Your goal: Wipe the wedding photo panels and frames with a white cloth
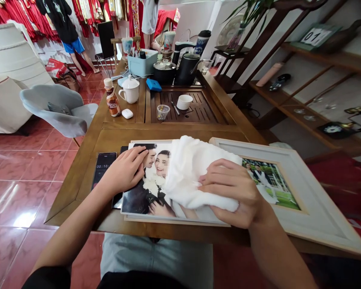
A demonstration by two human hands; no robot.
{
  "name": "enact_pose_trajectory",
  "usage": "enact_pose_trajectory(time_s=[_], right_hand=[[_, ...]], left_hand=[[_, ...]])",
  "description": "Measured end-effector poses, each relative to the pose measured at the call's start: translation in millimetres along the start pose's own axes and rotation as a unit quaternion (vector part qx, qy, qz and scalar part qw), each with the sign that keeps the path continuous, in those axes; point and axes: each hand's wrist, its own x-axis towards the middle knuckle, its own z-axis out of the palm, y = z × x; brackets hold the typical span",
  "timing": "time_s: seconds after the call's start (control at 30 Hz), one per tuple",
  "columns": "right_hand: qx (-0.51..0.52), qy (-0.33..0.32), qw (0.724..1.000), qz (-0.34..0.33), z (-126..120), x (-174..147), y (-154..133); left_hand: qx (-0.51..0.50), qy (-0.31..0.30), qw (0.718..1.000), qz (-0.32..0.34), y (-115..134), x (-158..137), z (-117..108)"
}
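A photo panel (138,196) with a picture of a couple lies flat near the table's front edge. Spread over its right half is a bunched white cloth (192,164), gripped by my right hand (233,190) with the fingers curled into it. My left hand (128,168) lies on the panel's upper left part, fingers stretched out and holding nothing. To the right, partly behind my right hand, rests a white picture frame (315,200) with an outdoor photo (272,182) in its opening. The cloth hides much of the panel's right side.
A phone (104,166) showing a timer lies left of the panel. Further back are a drink bottle (112,98), a lidded white mug (130,90), a white cup (185,102) on a slatted tea tray (204,110), and a kettle (189,68). Wooden shelves (289,106) stand at right.
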Motion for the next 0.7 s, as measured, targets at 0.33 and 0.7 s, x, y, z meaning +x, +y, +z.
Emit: enact_pose_trajectory(time_s=[0.33, 0.7], right_hand=[[0.018, -0.01, 1.0, -0.009, 1.1, 6.8, -5.6], [0.027, 0.001, 1.0, -0.011, 6.6, 6.6, -6.5]], left_hand=[[-0.006, 0.004, 1.0, 0.001, -0.3, 0.1, 0.2], [-0.015, 0.003, 1.0, 0.001, -0.2, -1.0, 0.0]])
